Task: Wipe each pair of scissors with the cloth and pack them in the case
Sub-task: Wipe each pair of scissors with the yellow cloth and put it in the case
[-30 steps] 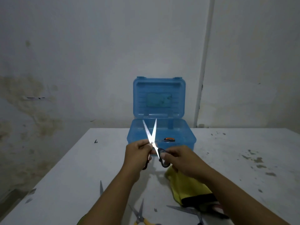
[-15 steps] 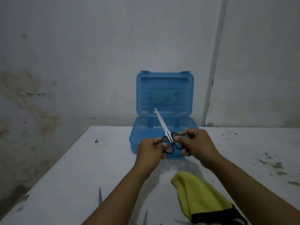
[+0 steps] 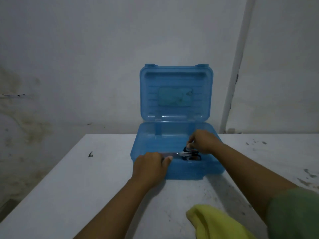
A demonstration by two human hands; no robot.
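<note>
- Two bare hands reach into an open translucent blue plastic case (image 3: pixel 176 169) that sits on a white, scuffed table (image 3: pixel 86 195), at 12 o'clock from the viewer.
- One pair of black-handled scissors with closed steel blades (image 3: pixel 188 155) lies across the case's bottom tray, blades pointing to 9 o'clock, handles at 3 o'clock.
- Left hand (image 3: pixel 150 167) curls over the near rim, fingers closed on the blade tip end.
- Right hand (image 3: pixel 203 142) pinches the black handle loops from above, fingers narrow.
- A yellow cloth with soft folds (image 3: pixel 215 223) lies on the table at 5 o'clock, near the right forearm, touched by neither hand.
- Progress, as a judgement: this pair seems wiped and is being packed; whether it rests on the tray floor cannot be told. Other scissors are out of view now, so more wiping likely remains, and the lid stands upright, not closed.
- Compared with half a second ago: the scissors were held up in front of the case with blades angled toward 11 o'clock; now they are level and inside the tray. The view has tilted up, leaving only the cloth's upper part in view.
</note>
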